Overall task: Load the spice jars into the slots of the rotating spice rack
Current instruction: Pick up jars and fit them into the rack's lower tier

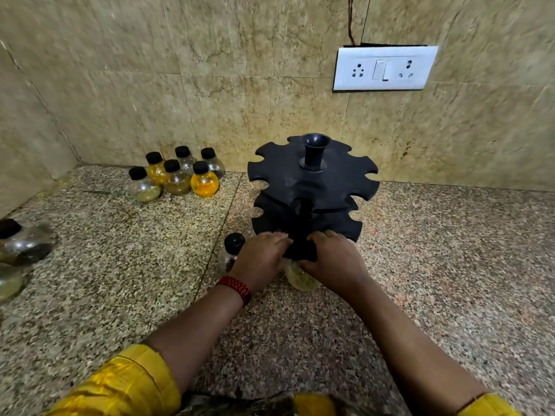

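The black two-tier spice rack [312, 181] stands on the granite counter near the wall, its slots empty as far as I can see. At its near edge a round glass spice jar [298, 279] of pale green spice sits under the lower tier. My left hand [259, 259] and my right hand [333, 259] close around the jar's top from either side, hiding its cap. Another black-capped jar [232, 250] stands just left of my left hand. Several jars [177, 175], some with yellow spice, cluster at the back left.
Two more jars [18, 244] lie at the far left edge of the counter [120, 265]. A tiled wall rises right behind the rack, with a white socket plate [386, 68] above it. Bare counter lies to the rack's right.
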